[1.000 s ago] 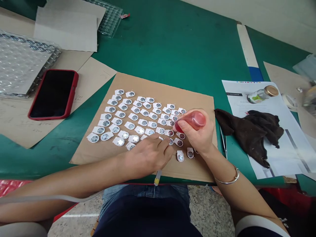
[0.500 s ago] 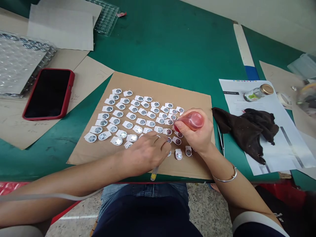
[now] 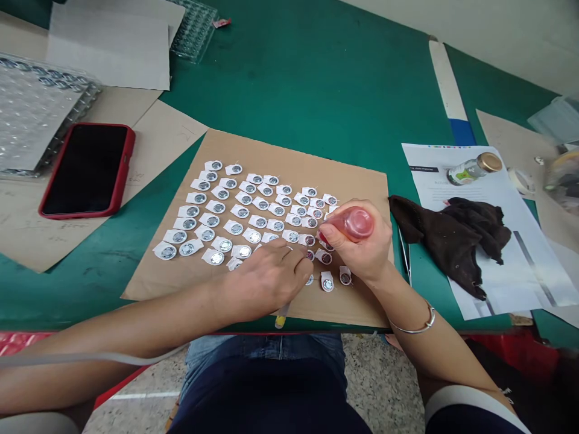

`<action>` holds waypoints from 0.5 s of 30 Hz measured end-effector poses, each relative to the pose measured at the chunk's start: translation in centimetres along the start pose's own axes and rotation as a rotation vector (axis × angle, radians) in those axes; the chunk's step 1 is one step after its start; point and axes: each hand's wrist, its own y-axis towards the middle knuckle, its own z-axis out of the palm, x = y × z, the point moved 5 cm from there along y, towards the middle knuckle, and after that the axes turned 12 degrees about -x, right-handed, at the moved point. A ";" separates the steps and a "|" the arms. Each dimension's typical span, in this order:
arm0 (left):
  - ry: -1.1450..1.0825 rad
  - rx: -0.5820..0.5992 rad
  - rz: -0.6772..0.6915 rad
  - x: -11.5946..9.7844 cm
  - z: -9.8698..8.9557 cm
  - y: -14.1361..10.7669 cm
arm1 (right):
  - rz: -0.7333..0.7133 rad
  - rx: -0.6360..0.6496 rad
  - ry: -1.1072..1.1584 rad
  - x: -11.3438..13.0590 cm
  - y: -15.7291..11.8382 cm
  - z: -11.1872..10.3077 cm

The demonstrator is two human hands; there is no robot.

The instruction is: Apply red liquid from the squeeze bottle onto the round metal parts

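Observation:
My right hand (image 3: 368,253) is wrapped around a small reddish squeeze bottle (image 3: 356,223), tilted with its narrow end toward the small parts on the cardboard. My left hand (image 3: 275,274) is closed low over the cardboard, its fingertips near the bottle's narrow end. Out from under its palm comes a slim clear stick with a yellow end (image 3: 281,318); its other end is hidden. Round silvery parts on white tabs (image 3: 242,213) lie in rough rows on the cardboard sheet (image 3: 344,307). Both hands cover some of these parts.
Left lie a red-cased phone (image 3: 85,169) and a plastic tray (image 3: 31,114). On the right, a dark cloth (image 3: 446,238) and a gold-lidded glass jar (image 3: 474,169) rest on printed paper (image 3: 520,283). Metal tweezers (image 3: 405,256) lie beside the cardboard.
Both hands hold almost the same place and grip. The view has shifted very slightly; no part has visibly moved.

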 end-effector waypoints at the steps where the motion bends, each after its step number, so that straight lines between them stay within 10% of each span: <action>1: 0.000 -0.001 -0.001 0.0 0.0 0.0 | -0.005 0.001 -0.003 0.0 0.0 0.0; 15: 0.000 0.002 0.007 0.0 0.0 0.0 | -0.020 -0.012 -0.009 0.2 -0.1 -0.2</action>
